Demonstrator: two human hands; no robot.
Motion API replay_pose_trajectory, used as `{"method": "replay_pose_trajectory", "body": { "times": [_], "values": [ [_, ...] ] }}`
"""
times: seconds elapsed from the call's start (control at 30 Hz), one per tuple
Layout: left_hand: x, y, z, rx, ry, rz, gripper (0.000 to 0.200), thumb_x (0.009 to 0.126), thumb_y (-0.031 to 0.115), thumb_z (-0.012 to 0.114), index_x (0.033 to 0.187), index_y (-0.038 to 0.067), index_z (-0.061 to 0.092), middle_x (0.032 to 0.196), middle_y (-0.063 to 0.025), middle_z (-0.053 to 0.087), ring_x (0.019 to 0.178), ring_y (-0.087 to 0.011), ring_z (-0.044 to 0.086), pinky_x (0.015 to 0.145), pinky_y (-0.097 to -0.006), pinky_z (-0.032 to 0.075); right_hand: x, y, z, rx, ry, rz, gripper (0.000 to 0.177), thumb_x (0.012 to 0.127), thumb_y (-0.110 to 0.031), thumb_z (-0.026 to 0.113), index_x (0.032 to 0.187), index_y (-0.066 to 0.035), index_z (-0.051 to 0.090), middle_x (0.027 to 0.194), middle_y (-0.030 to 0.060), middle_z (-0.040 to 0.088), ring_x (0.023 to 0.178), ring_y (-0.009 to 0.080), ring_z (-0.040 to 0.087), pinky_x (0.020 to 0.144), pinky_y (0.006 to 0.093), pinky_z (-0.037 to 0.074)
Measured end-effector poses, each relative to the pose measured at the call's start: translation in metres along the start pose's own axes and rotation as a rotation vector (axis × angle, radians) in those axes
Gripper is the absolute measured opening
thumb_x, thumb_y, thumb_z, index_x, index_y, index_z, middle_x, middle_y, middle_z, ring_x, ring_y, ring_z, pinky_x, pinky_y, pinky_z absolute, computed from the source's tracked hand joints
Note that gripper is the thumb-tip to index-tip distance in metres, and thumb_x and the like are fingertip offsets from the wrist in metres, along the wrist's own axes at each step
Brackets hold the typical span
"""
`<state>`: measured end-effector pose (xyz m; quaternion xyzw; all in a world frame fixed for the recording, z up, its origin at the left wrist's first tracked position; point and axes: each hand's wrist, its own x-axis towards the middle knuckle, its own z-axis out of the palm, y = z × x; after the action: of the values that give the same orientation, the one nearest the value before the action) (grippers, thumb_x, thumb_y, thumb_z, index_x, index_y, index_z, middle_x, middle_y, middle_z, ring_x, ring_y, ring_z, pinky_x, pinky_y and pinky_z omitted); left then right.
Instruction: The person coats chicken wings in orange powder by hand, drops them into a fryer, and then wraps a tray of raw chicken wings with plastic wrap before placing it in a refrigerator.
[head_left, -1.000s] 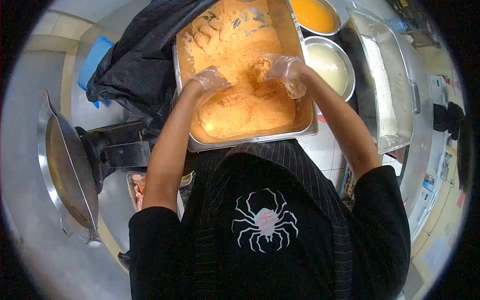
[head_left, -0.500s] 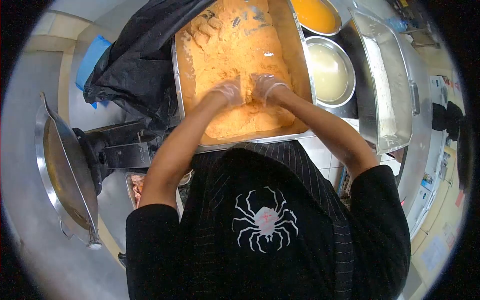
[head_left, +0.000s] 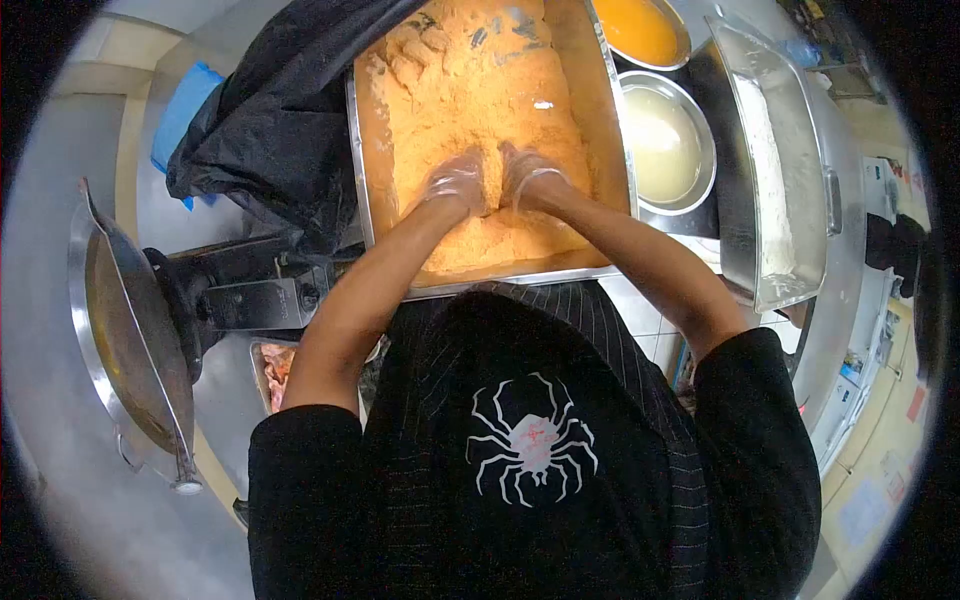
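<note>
A deep metal tray [head_left: 623, 150] holds loose orange breadcrumb-like coating [head_left: 500, 90]. Both my hands are in this coating, side by side, each in a clear plastic glove. My left hand [head_left: 458, 178] points away from me, its fingers mostly sunk in the crumbs. Close by on the right, my right hand [head_left: 530, 174] is turned inward with its fingers partly buried too. A narrow ridge of coating shows between the hands. Whether the fingers hold anything is hidden.
Right of the tray stand a bowl of pale liquid [head_left: 662, 142], a bowl of orange liquid [head_left: 640, 32] and a deep metal pan with white powder [head_left: 765, 170]. Black plastic [head_left: 275, 130] drapes over the left side. A wok-like pan [head_left: 130, 340] and a tray of raw meat [head_left: 275, 375] sit lower left.
Both hands remain in the coating, with only a slight shift; the earlier motion blur on them has lessened. The view has moved slightly.
</note>
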<state>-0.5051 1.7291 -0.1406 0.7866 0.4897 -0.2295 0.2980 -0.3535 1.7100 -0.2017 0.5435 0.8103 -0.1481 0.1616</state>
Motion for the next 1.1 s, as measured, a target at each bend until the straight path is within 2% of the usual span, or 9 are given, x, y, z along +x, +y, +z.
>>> {"method": "replay_pose_trajectory", "body": {
  "times": [0.07,0.2,0.3,0.4,0.57,0.77,0.83,0.9,1.1],
  "values": [
    [0.001,-0.005,-0.002,-0.032,0.095,0.024,0.093,0.063,0.047,0.075,0.132,-0.003,0.034,0.119,-0.0229,0.054,0.110,-0.0326,0.053,0.088,-0.0393,0.046,-0.024,0.002,-0.044,0.112,-0.188,-0.131,0.036,0.079,-0.034,0.058,0.091,-0.001,0.066,0.101,0.0191,0.062,0.101,0.0321,0.058,0.079,0.0420,0.048],
    [-0.007,-0.004,-0.034,0.211,-0.225,0.086,0.074,0.067,0.037,0.070,0.126,-0.002,0.046,0.113,-0.0240,0.057,0.106,-0.0341,0.056,0.089,-0.0401,0.045,-0.043,-0.004,-0.087,0.243,-0.294,-0.033,0.040,0.079,-0.039,0.059,0.092,-0.002,0.066,0.101,0.0197,0.062,0.097,0.0316,0.060,0.080,0.0401,0.047],
    [-0.014,-0.006,-0.001,0.380,-0.083,-0.010,0.087,0.068,0.042,0.068,0.137,0.001,0.033,0.139,-0.0260,0.033,0.127,-0.0367,0.037,0.105,-0.0408,0.032,-0.047,-0.011,-0.101,0.146,-0.550,0.105,0.056,0.077,-0.042,0.062,0.117,-0.004,0.056,0.118,0.0224,0.055,0.106,0.0352,0.056,0.088,0.0401,0.046],
    [-0.025,0.015,0.026,0.063,0.092,-0.204,0.080,0.073,0.023,0.067,0.141,0.013,0.026,0.143,-0.0261,0.025,0.128,-0.0405,0.033,0.104,-0.0450,0.032,-0.047,-0.029,-0.060,0.152,-0.317,0.121,0.097,0.071,-0.034,0.070,0.144,-0.011,0.012,0.141,0.0311,0.020,0.120,0.0446,0.042,0.094,0.0455,0.043],
    [-0.013,0.003,0.014,-0.055,0.238,-0.087,0.049,0.075,0.012,0.062,0.121,0.005,0.048,0.130,-0.0258,0.044,0.111,-0.0397,0.052,0.086,-0.0441,0.047,-0.035,-0.030,-0.052,0.365,-0.165,0.239,0.087,0.069,-0.027,0.070,0.140,-0.007,0.024,0.132,0.0328,0.036,0.113,0.0424,0.049,0.090,0.0441,0.045],
    [-0.011,-0.007,-0.028,-0.126,-0.016,-0.118,0.049,0.072,0.032,0.070,0.108,0.001,0.061,0.100,-0.0244,0.062,0.095,-0.0314,0.061,0.083,-0.0402,0.049,-0.026,0.012,-0.069,0.387,-0.146,-0.006,0.050,0.077,-0.034,0.062,0.113,-0.001,0.053,0.106,0.0247,0.058,0.099,0.0355,0.057,0.080,0.0424,0.047],
    [-0.012,-0.014,-0.034,-0.200,-0.105,-0.023,0.056,0.082,0.046,0.054,0.111,-0.002,0.058,0.108,-0.0266,0.059,0.101,-0.0335,0.059,0.089,-0.0392,0.045,-0.020,0.018,-0.072,0.378,-0.064,0.032,0.045,0.081,-0.041,0.056,0.101,-0.001,0.059,0.102,0.0220,0.059,0.095,0.0355,0.058,0.080,0.0406,0.047],
    [0.000,-0.033,-0.021,-0.429,-0.055,0.169,0.058,0.085,0.050,0.047,0.114,0.001,0.057,0.116,-0.0246,0.055,0.105,-0.0344,0.056,0.093,-0.0402,0.042,-0.032,0.030,-0.102,0.473,-0.101,0.059,0.046,0.083,-0.044,0.052,0.110,-0.007,0.056,0.108,0.0218,0.058,0.099,0.0341,0.057,0.083,0.0405,0.046],
    [-0.013,-0.030,-0.041,-0.223,0.231,-0.175,0.054,0.081,0.039,0.053,0.117,-0.001,0.054,0.124,-0.0243,0.050,0.114,-0.0344,0.050,0.096,-0.0380,0.040,-0.010,0.072,-0.083,0.528,0.137,0.087,0.063,0.084,-0.048,0.055,0.133,-0.012,0.040,0.112,0.0193,0.058,0.103,0.0298,0.057,0.087,0.0387,0.044]
  ]
}}
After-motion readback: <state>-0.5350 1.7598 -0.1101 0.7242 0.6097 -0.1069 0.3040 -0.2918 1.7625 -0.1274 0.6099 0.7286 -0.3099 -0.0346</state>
